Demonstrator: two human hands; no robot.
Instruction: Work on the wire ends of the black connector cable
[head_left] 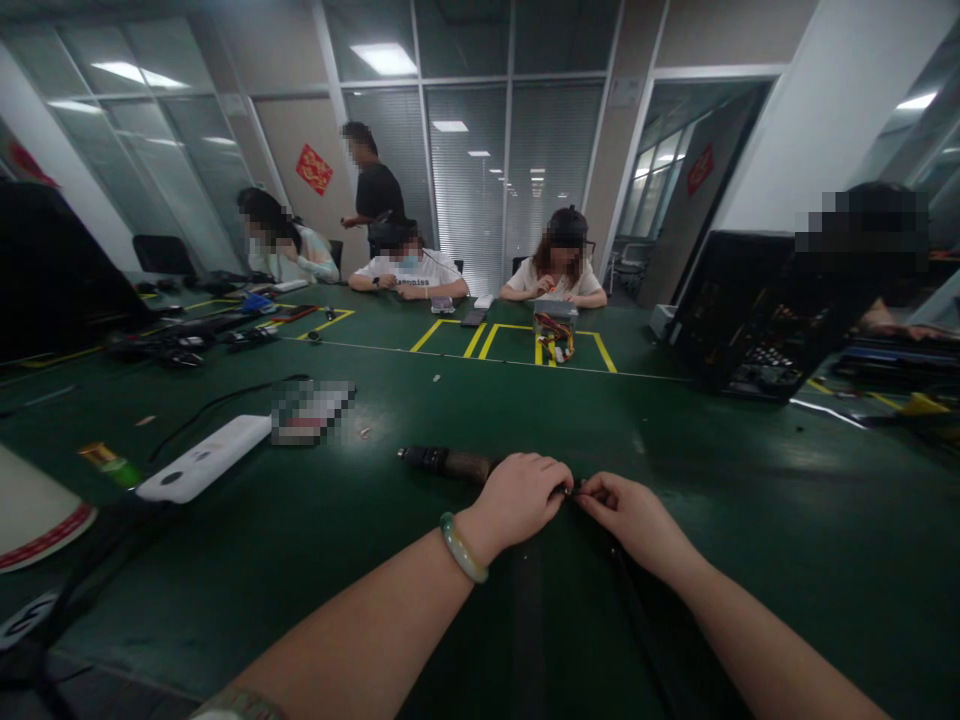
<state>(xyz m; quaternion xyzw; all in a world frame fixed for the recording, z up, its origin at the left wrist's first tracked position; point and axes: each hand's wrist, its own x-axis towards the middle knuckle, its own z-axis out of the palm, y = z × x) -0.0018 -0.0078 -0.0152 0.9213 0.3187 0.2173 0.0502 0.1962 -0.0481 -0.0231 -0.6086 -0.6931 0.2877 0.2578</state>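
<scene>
A dark electric screwdriver lies across the green table, its narrow chuck end pointing left. Closed round its right part is my left hand, which wears a pale green bangle. Just right of it, my right hand pinches a small dark cable end close to the screwdriver's right end. From below my right fingers a black cable runs down toward the near edge. Whether the cable end and the screwdriver touch is hidden by my fingers.
At left are a white power strip, a blurred flat item, a small green bottle and a pale conical object. A black computer case stands at right. Several people sit opposite, near a power supply with coloured wires.
</scene>
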